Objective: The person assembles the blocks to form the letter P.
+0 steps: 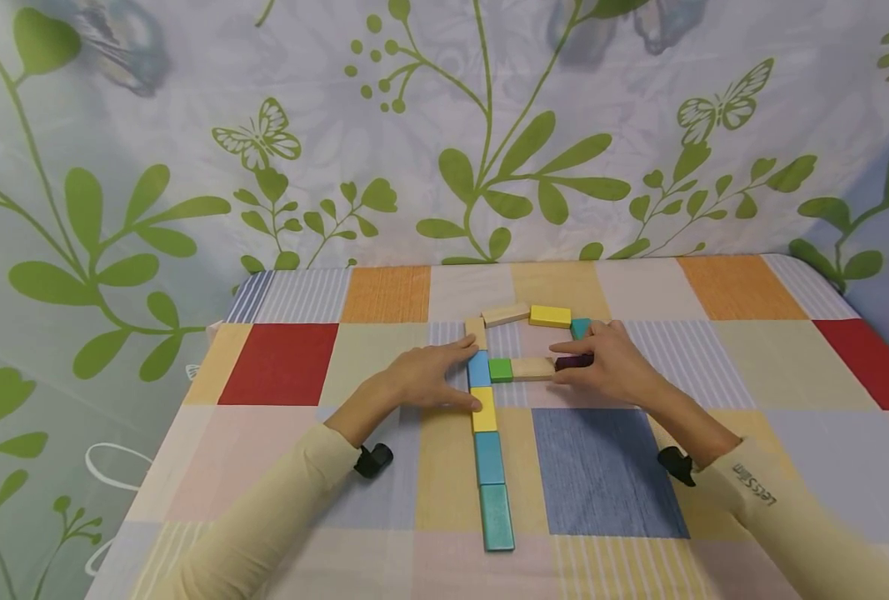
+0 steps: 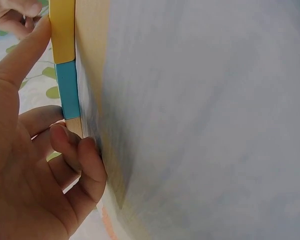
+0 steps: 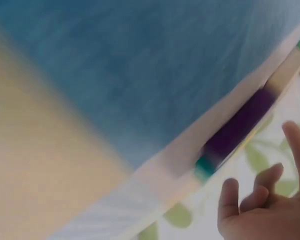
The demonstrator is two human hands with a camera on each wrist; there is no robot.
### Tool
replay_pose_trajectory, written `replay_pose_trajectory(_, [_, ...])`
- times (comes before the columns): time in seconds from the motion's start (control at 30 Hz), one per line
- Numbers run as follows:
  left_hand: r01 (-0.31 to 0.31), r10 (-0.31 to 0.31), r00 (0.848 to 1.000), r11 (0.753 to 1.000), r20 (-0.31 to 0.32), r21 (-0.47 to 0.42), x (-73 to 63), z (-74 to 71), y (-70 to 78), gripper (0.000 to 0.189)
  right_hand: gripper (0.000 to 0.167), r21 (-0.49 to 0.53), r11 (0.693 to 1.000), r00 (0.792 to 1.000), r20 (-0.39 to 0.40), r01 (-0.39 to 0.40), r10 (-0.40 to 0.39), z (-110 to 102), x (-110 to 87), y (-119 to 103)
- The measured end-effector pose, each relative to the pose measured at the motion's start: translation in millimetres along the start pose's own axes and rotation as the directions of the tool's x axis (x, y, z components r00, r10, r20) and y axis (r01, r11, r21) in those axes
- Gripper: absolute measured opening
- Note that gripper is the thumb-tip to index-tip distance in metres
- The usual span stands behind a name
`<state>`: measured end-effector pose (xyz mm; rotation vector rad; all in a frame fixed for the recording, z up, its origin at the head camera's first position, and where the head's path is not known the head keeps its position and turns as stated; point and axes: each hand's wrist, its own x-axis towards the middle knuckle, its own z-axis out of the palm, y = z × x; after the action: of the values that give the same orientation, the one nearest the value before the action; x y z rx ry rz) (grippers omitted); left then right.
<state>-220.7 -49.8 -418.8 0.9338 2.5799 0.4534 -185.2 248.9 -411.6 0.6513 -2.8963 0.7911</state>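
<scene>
My left hand (image 1: 425, 379) rests along the left side of a column of wooden blocks. Its thumb touches the yellow block (image 1: 485, 415), while the other fingers reach past the blue block (image 1: 478, 367) to the plain wood block (image 1: 476, 331). My right hand (image 1: 615, 371) is at the purple block (image 1: 575, 362), thumb and index finger spread on either side of it. In the right wrist view, blurred, the fingers (image 3: 230, 192) stand apart from the purple block (image 3: 240, 122). That block continues a row from a green block (image 1: 500, 370) and a plain one (image 1: 534, 369).
Two teal blocks, one the end block (image 1: 497, 518), extend the column toward me. Above the row, a plain block (image 1: 506, 314), a yellow one (image 1: 550, 316) and a teal one (image 1: 581, 327) form a curve. A patchwork cloth (image 1: 264, 467) covers the table; a leaf-patterned curtain (image 1: 384, 167) hangs behind.
</scene>
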Motion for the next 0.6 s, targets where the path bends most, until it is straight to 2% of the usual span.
replay_pose_trajectory(0.23, [0.002,-0.002,1.000,1.000,0.002,0.001,0.4,-1.2,0.0,0.094,0.048,-0.075,0.996,0.994,0.098,-0.039,0.046,-12.2,-8.2,18.1])
replay_pose_trajectory(0.4, [0.001,-0.001,1.000,1.000,0.002,-0.009,0.6,-0.5,-0.4,0.094,0.043,-0.080,0.996,0.994,0.096,-0.040,0.048,-10.8,-8.6,20.2])
replay_pose_trajectory(0.6, [0.005,-0.005,1.000,1.000,-0.001,-0.006,0.7,-0.2,0.6,0.095,0.036,-0.094,0.995,0.997,0.075,0.022,-0.015,-9.4,-7.1,20.6])
